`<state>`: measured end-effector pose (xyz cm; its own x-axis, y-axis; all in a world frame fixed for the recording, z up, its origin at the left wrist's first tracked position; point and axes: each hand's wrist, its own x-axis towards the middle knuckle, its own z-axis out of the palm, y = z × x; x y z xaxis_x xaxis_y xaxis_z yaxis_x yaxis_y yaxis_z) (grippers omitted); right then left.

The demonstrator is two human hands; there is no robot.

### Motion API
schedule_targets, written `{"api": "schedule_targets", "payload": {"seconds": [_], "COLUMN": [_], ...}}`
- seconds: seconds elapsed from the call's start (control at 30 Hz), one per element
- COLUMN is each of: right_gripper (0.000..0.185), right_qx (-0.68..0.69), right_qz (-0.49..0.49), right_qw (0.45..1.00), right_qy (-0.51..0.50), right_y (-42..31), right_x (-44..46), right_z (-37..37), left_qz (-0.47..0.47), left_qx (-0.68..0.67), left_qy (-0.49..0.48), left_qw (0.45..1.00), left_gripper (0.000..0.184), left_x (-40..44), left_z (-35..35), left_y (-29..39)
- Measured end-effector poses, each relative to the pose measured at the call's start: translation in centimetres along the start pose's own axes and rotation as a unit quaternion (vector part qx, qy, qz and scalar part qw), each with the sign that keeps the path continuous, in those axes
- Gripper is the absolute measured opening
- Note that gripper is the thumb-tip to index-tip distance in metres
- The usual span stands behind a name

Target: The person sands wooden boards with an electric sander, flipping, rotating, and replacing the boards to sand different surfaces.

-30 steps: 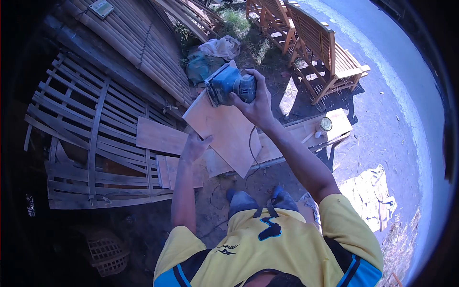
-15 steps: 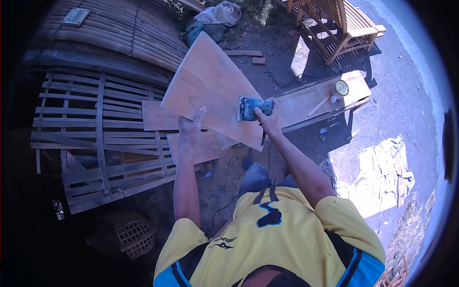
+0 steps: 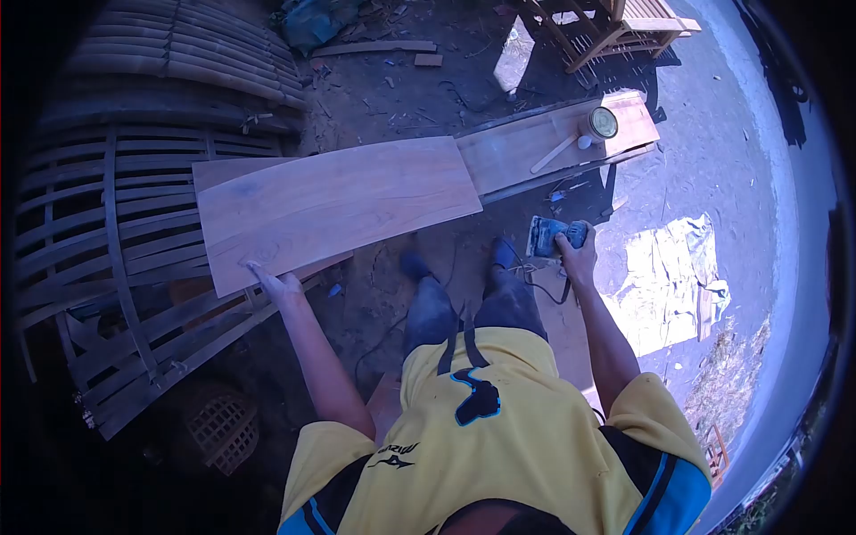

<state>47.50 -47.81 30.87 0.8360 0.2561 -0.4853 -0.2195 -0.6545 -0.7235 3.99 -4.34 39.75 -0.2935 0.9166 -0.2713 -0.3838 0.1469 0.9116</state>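
Note:
A wide wooden board [image 3: 348, 196] lies across the bench and the slatted rack. My left hand [image 3: 278, 283] grips its near edge close to the left corner, thumb on the top face and the other fingers hidden beneath. My right hand [image 3: 580, 254] is closed around a blue power sander [image 3: 546, 238], held in the air to the right of the board and apart from it. A cord hangs down from the sander.
A narrow bench [image 3: 526, 147] carries an open can [image 3: 602, 123] and a flat wooden stick [image 3: 553, 154]. Left is a slatted bamboo rack [image 3: 111, 196]. A wooden chair [image 3: 615, 36] stands at the back right, a pale sheet [image 3: 669, 281] lies on the ground, and a woven basket [image 3: 223, 432] sits lower left.
The board has gone from tilted and turned to lying lengthwise over the bench. My right hand has carried the sander off the board, rightward and nearer me. My left hand has shifted left.

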Motion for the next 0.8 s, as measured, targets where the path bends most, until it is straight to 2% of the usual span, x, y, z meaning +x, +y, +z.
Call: {"api": "schedule_targets", "payload": {"seconds": [0.07, 0.13, 0.23, 0.3, 0.37, 0.5, 0.57, 0.63, 0.7, 0.8], "right_gripper": [0.071, 0.071, 0.072, 0.072, 0.074, 0.077, 0.080, 0.081, 0.082, 0.082], "right_qx": [0.006, -0.020, -0.021, -0.076, -0.129, -0.211, -0.269, -0.282, -0.329, -0.331], "right_qz": [0.017, -0.068, -0.122, -0.196, -0.247, -0.268, -0.237, -0.259, -0.248, -0.261], "right_qw": [1.000, 0.997, 0.992, 0.978, 0.960, 0.940, 0.933, 0.923, 0.911, 0.907], "right_qy": [-0.007, 0.019, 0.004, 0.009, 0.001, -0.017, -0.013, -0.030, -0.024, -0.011], "right_y": [-1.1, -0.2, -2.4, -3.7, -5.4, -7.3, -7.4, -6.7, -5.9, -5.3], "right_x": [0.3, 2.3, 4.1, 5.8, 7.3, 10.2, 12.0, 13.3, 14.0, 12.1], "right_z": [-0.1, 0.3, 2.4, 4.7, 7.5, 15.3, 19.8, 23.7, 27.6, 33.0], "left_qz": [-0.005, -0.053, -0.057, -0.065, -0.110, -0.156, -0.223, -0.235, -0.293, -0.297], "left_qx": [-0.042, -0.106, -0.097, -0.102, -0.151, -0.172, -0.162, -0.157, -0.133, -0.175], "left_qy": [0.026, 0.071, 0.107, 0.130, 0.123, 0.129, 0.127, 0.172, 0.173, 0.162], "left_qw": [0.999, 0.990, 0.988, 0.984, 0.975, 0.964, 0.953, 0.944, 0.931, 0.925], "left_gripper": [0.070, 0.073, 0.073, 0.073, 0.072, 0.064, 0.057, 0.053, 0.042, 0.043], "left_x": [0.5, -0.3, 0.2, -0.3, -0.2, -0.9, -0.9, -0.5, -0.2, 0.6], "left_z": [-2.9, -4.1, -7.3, -8.4, -11.2, -15.7, -17.5, -18.7, -19.5, -21.1], "left_y": [-4.2, -8.9, -16.6, -20.2, -23.6, -27.9, -29.6, -30.9, -32.0, -34.7]}}
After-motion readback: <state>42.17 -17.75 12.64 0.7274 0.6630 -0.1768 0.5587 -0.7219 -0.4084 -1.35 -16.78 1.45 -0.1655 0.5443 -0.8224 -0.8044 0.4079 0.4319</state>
